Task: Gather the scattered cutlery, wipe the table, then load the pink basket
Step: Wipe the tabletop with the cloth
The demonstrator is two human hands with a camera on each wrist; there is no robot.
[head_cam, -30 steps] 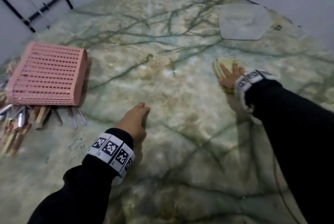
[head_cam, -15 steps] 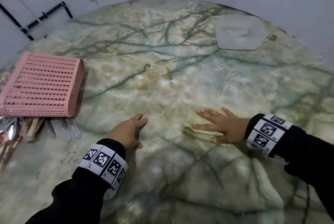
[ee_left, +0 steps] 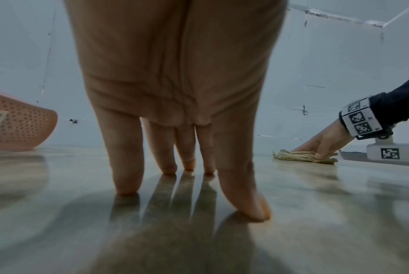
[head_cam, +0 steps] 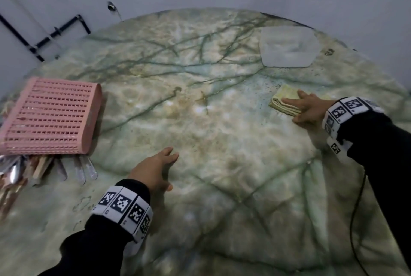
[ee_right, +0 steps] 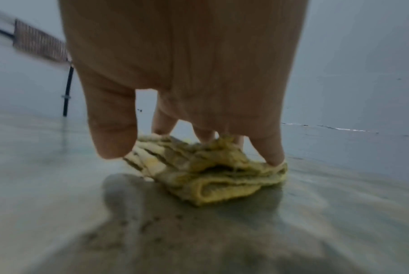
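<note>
My right hand [head_cam: 305, 108] lies flat on a folded yellow cloth [head_cam: 281, 103] at the right of the round marble table [head_cam: 200, 120], its straight fingers pressing it down. The right wrist view shows the fingertips [ee_right: 272, 157] on top of the cloth [ee_right: 210, 172]. My left hand [head_cam: 155, 169] rests on the bare tabletop near the middle front, fingers straight, fingertips [ee_left: 126, 187] touching the surface. The pink basket [head_cam: 49, 115] lies on its side at the left. A pile of cutlery [head_cam: 40, 169] sits just in front of it.
A pale translucent sheet or lid [head_cam: 289, 46] lies at the far right of the table. Black metal bars [head_cam: 55, 33] stand by the wall behind the table's left edge. Small dark specks [head_cam: 266, 88] dot the surface near the cloth.
My right hand has slid the cloth from the table's middle front out to the right and farther away. The left hand has stayed in place.
</note>
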